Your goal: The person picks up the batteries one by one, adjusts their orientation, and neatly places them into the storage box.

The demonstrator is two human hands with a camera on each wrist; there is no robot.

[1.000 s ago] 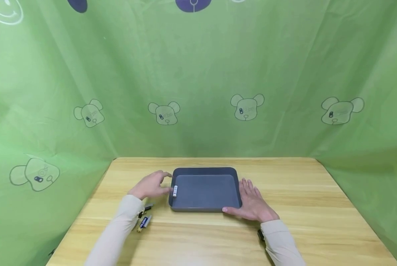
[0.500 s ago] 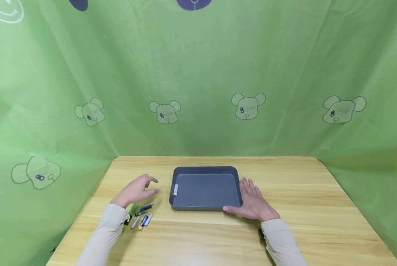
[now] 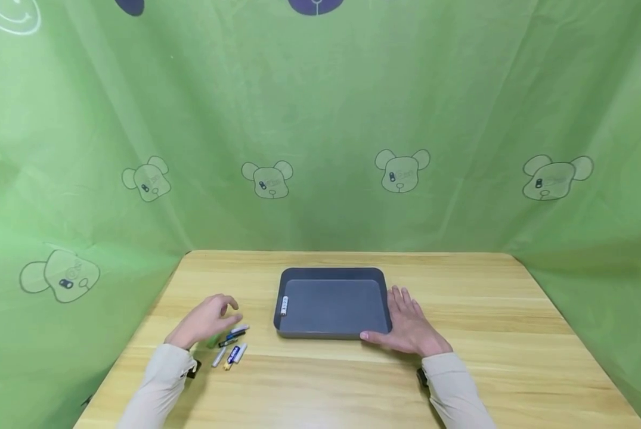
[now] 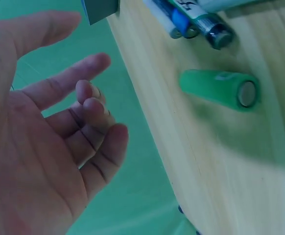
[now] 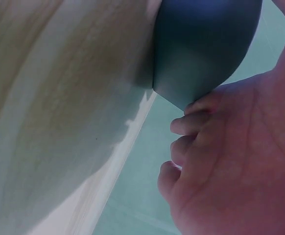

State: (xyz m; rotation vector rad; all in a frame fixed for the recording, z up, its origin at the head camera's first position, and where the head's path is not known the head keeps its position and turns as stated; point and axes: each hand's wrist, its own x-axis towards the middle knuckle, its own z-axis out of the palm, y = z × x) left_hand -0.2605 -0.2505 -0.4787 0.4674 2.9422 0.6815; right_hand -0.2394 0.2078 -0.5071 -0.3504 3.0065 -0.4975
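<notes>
My left hand (image 3: 207,319) hovers over the left side of the table with loosely bent fingers and nothing in them. Under and beside it lies a small group of batteries, among them a blue-and-white one (image 3: 233,354). In the left wrist view a green cylindrical battery (image 4: 218,89) lies on the wood, apart from the fingers; the hand mostly covers it in the head view. My right hand (image 3: 408,325) rests with straight fingers along the right side of a dark grey tray (image 3: 331,307), its thumb at the front corner. One white battery (image 3: 284,305) lies in the tray against its left wall.
The light wooden table (image 3: 320,381) carries the tray near its middle. A green curtain (image 3: 320,214) with printed bear heads hangs behind and at both sides of the table.
My left hand has drawn back from the tray's left edge, leftward and nearer to me, to the battery group. The white battery stays in the tray. My right hand keeps its place.
</notes>
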